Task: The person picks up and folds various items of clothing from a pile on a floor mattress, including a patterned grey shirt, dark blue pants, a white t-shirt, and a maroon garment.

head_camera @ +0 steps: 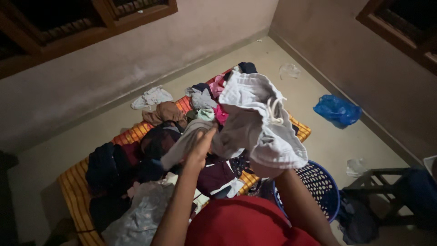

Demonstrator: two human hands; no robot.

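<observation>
I hold up a light grey garment with a white drawstring [255, 118] above a heap of clothes. My left hand [200, 148] pinches one lower corner of it, fingers closed on the cloth. My right hand is hidden under the garment's folds near its lower right; only the forearm [296, 200] shows, so the cloth drapes over that hand. Below lies the pile of mixed clothes [159, 150] on an orange striped mat [77, 187]. Red fabric [246, 223] fills the bottom of the view.
A blue perforated laundry basket [323, 187] stands to the right of the mat. A blue plastic bag [337, 110] and clear plastic scraps [289, 70] lie on the floor by the right wall. A dark wooden stool [382, 191] stands at lower right. A white cloth [152, 97] lies behind the mat.
</observation>
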